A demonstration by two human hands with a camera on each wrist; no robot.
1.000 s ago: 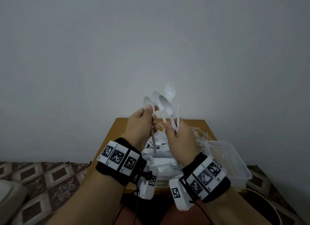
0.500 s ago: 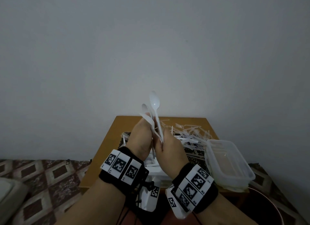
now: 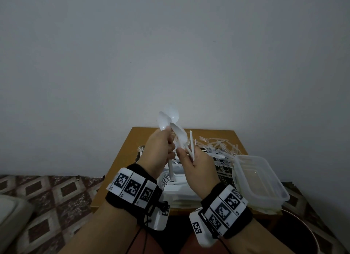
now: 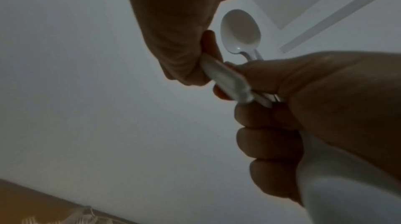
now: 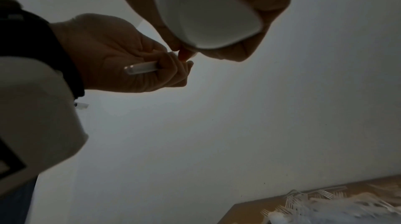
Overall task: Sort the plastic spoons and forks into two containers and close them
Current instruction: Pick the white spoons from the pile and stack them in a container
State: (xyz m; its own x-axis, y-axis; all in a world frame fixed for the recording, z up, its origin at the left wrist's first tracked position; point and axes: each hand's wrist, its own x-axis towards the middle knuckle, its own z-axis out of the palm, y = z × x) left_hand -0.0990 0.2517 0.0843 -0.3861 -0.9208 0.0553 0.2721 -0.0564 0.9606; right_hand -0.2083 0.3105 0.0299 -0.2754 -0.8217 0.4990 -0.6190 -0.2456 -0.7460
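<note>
Above the small wooden table (image 3: pixel 125 155), the left hand (image 3: pixel 159 155) and right hand (image 3: pixel 197 164) each pinch white plastic spoons (image 3: pixel 170 119), handles upright, bowls topmost. The clear plastic container (image 3: pixel 265 195) sits below, nearer the right hand. No writing is legible.

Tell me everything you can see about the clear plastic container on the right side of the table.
The clear container is a see-through, rectangular plastic tub with rounded corners and a thick rim. It sits upright with no lid on, at the right edge of the wooden table, its near end reaching out over the table's front corner. It looks empty inside. The pile of white forks lies just beyond its far left corner. Neither hand touches it.
</note>
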